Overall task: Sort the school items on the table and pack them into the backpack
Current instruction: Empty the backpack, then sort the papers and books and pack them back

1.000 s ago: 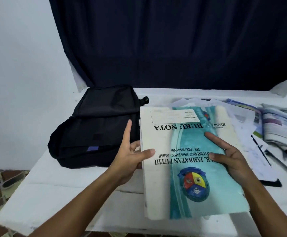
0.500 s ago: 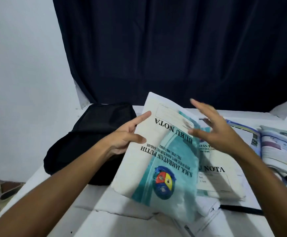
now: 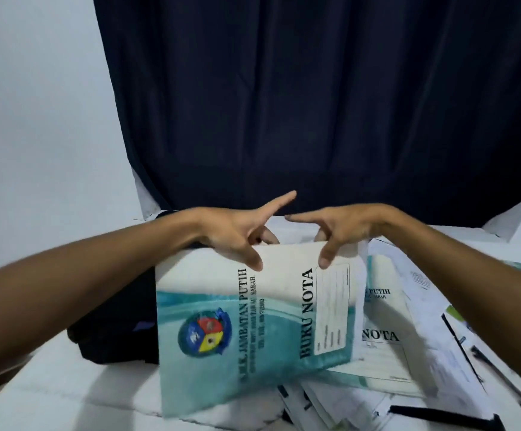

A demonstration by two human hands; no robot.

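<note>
A white and teal notebook (image 3: 253, 325) marked BUKU NOTA hangs upright above the table, turned on its side. My left hand (image 3: 234, 234) pinches its top edge, thumb on the cover, index finger stretched out. My right hand (image 3: 343, 231) pinches the same edge further right, thumb on the label. The black backpack (image 3: 116, 331) lies on the table behind and left of the notebook, mostly hidden by it. A second BUKU NOTA notebook (image 3: 383, 337) lies flat to the right.
Loose white papers (image 3: 433, 312) spread over the right side of the white table (image 3: 51, 384). Black pens (image 3: 433, 412) lie at the front right. A dark curtain (image 3: 315, 104) hangs behind the table.
The notebook went from lying flat under both hands to being lifted and turned on its side. Both hands now hold its top edge. A second notebook beneath came into view.
</note>
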